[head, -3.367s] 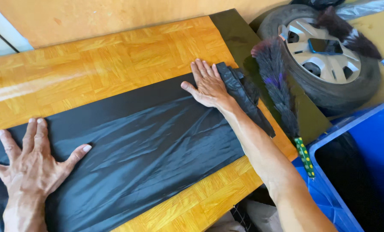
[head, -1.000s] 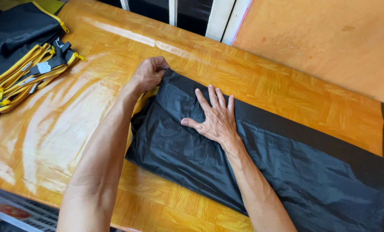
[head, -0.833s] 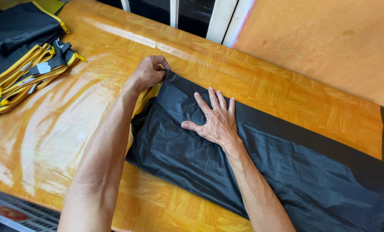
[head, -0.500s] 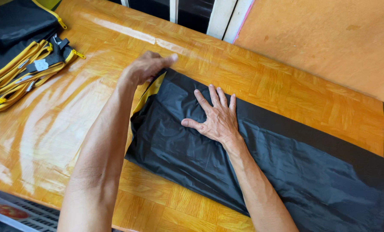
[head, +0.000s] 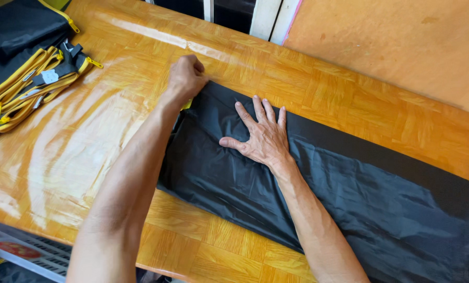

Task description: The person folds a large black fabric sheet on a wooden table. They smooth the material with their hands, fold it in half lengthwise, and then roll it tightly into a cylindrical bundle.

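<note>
A long black plastic bag lies flat across the orange wooden table. My right hand presses palm-down on it, fingers spread, near its left end. At the far left corner of the bag my left hand is closed in a fist, pinching the bag's edge where a small yellow bit shows under the wrist. My left forearm crosses over the bag's near left end.
Black bags with yellow straps and zips lie on the table's far left. An orange wall board stands behind the table. White posts rise at the back. A metal shelf shows below the near edge.
Earlier both hands lay flat at the bag's other end beside a tyre. In the last second my left hand has pulled the bag's corner slightly outward; the right hand stays pressed.
</note>
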